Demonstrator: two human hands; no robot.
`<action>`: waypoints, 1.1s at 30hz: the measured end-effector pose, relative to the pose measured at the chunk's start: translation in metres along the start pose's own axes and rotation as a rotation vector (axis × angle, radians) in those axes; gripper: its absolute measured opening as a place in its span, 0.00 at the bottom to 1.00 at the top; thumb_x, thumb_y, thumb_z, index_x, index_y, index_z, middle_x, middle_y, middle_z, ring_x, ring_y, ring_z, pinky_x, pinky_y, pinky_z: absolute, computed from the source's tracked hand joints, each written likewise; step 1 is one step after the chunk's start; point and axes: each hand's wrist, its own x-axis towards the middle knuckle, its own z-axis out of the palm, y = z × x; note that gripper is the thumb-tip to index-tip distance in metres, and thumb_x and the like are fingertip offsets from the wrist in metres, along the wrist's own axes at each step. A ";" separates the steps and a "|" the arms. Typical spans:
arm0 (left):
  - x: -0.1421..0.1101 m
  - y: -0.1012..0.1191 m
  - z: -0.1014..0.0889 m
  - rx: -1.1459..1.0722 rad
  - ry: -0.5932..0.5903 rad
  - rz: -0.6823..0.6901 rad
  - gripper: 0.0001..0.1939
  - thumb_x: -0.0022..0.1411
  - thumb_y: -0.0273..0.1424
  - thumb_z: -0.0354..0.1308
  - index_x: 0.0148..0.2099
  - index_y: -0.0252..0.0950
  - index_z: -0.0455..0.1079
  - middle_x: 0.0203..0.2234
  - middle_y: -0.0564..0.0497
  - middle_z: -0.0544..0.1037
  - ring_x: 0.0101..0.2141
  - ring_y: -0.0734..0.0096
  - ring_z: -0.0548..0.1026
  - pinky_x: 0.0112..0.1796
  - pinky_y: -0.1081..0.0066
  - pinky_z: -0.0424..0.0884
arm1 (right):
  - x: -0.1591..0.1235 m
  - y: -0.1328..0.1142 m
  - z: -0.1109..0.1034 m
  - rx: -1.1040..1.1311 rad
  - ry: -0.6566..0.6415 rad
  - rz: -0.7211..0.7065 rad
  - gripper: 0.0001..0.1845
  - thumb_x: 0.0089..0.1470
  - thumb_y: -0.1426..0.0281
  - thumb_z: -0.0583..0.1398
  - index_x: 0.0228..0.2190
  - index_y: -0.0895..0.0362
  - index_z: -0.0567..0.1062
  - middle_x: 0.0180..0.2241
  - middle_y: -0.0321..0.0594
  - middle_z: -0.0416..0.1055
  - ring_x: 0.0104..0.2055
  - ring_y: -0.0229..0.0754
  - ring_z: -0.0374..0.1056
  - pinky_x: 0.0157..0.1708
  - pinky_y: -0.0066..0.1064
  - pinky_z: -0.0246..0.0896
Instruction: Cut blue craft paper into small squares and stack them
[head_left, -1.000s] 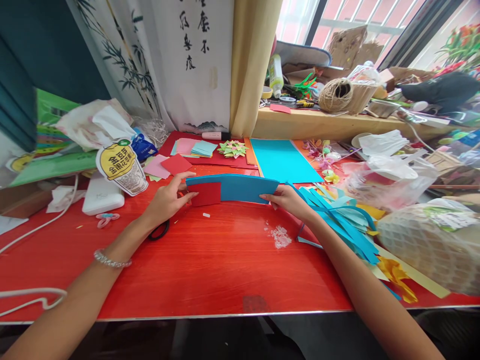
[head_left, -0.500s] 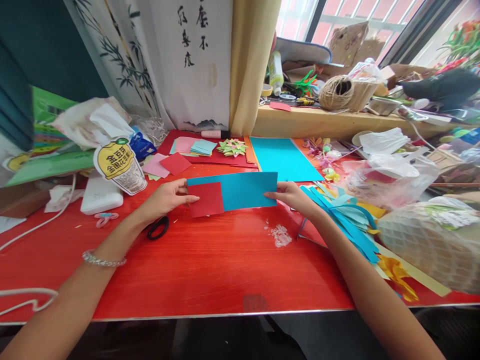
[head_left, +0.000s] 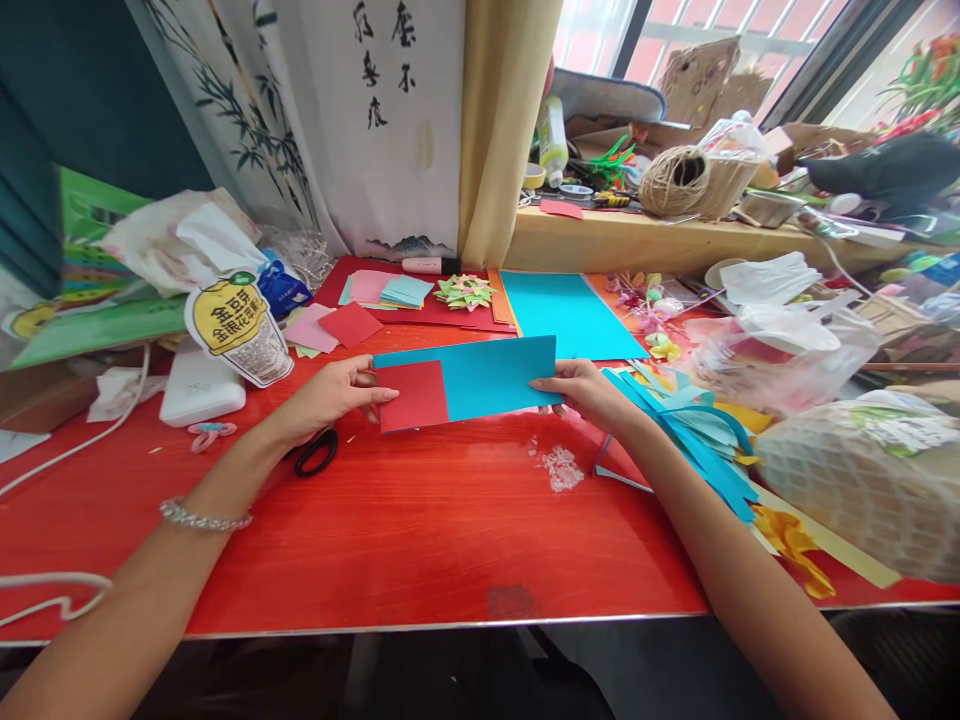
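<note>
Raised a little above the red table, a blue strip of paper (head_left: pixel 499 375) stretches between my two hands. A red paper square (head_left: pixel 414 395) lies over its left end, its lower edge hanging slightly past the strip. My left hand (head_left: pixel 346 393) pinches the red square and the strip together at the left edge, thumb in front. At the other end, my right hand (head_left: pixel 581 390) grips the blue strip, its thumb on the front face and fingers behind. Black scissors (head_left: pixel 315 454) lie partly hidden under my left wrist.
A blue sheet (head_left: pixel 566 315), a folded paper flower (head_left: pixel 464 292) and small coloured squares (head_left: pixel 351 325) lie along the back. Blue paper strips (head_left: pixel 686 430) heap on the right beside plastic bags (head_left: pixel 787 345). White scraps (head_left: pixel 561 467) dot the red table (head_left: pixel 390 560).
The blue strip's right end has risen slightly, and more of my right hand's fingers show beneath it. Both hands keep their hold; the red square stays over the left end.
</note>
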 end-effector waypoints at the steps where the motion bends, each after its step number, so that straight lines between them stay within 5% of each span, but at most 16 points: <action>1: 0.000 0.000 0.000 0.002 -0.013 0.001 0.14 0.51 0.34 0.60 0.40 0.35 0.66 0.21 0.56 0.74 0.21 0.74 0.72 0.24 0.75 0.68 | 0.000 0.000 0.000 0.010 -0.001 0.011 0.11 0.41 0.65 0.64 0.26 0.60 0.74 0.22 0.36 0.70 0.19 0.31 0.64 0.14 0.21 0.54; 19: -0.004 0.008 0.006 -0.158 0.011 -0.010 0.17 0.51 0.32 0.61 0.44 0.35 0.65 0.25 0.53 0.76 0.27 0.71 0.75 0.28 0.72 0.72 | 0.000 -0.005 -0.001 0.146 0.062 0.153 0.08 0.40 0.70 0.65 0.23 0.61 0.72 0.17 0.34 0.70 0.14 0.26 0.61 0.12 0.16 0.52; 33: -0.005 0.014 0.007 -0.192 0.026 -0.045 0.29 0.47 0.36 0.62 0.52 0.34 0.63 0.35 0.45 0.78 0.32 0.63 0.77 0.34 0.63 0.73 | 0.003 -0.003 -0.002 0.297 0.075 0.197 0.10 0.38 0.72 0.67 0.26 0.62 0.74 0.22 0.36 0.72 0.19 0.29 0.67 0.20 0.16 0.65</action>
